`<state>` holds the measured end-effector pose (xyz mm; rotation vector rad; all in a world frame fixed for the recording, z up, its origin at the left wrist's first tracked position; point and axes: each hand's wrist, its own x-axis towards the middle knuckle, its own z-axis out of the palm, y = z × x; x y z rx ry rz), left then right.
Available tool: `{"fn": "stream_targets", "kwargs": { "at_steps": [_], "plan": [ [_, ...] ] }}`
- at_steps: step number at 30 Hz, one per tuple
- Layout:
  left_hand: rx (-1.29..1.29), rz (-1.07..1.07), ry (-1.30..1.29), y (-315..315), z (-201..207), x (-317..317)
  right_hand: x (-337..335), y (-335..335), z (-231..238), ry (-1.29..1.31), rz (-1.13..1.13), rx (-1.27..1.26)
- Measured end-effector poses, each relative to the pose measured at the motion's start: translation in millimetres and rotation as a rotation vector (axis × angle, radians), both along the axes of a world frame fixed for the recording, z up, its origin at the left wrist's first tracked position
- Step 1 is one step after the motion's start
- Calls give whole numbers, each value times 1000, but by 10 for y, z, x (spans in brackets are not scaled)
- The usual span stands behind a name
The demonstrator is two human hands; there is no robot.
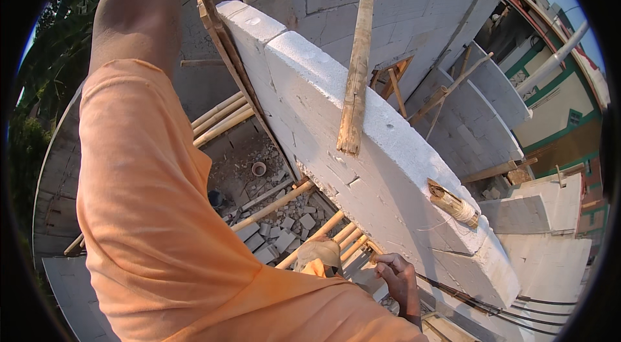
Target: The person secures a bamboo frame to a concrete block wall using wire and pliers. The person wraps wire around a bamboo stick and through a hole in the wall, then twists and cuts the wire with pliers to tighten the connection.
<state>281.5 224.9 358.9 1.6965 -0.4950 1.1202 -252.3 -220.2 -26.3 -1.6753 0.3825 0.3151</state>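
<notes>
A big arm in an orange sleeve (149, 212) fills the left side, from seven o'clock up to eleven o'clock. It is the person's left arm, lifted high. Its hand goes out of the top of the view, so I cannot tell if it is open or closed.

Far below, near the middle at about six o'clock, bamboo poles (278, 203) cross over a floor with broken block pieces (284, 229) and a small round pot (259, 168).

A white block wall (362, 167) runs from twelve o'clock down to four o'clock. A long wooden board (357, 64) lies flat on top of it, pointing up to twelve o'clock.

The right hand (393, 272) is at about five o'clock, just beside the low edge of the wall. Its fingers are curled in tight, and what they hold is too small to see.

A small wooden stick wound with pale string (454, 203) lies on the wall top at about four o'clock, near that hand but apart from it.

Dark cables (498, 306) run along the bottom right. More grey walls (479, 109) and a green and cream building (563, 115) stand at two o'clock.
</notes>
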Motion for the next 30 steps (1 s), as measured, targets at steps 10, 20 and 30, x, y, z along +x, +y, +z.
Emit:
{"fn": "stream_targets", "kwargs": {
  "at_steps": [10,20,30],
  "plan": [
    [56,88,170,278,-615,-25,-67,-97,-29,-54,0,-3],
    [-5,299,582,260,-2490,388,-264,-135,-96,-40,-47,-97],
    [-19,212,-36,349,-125,633,-247,-55,-130,46,-71,-46]
  ]
}}
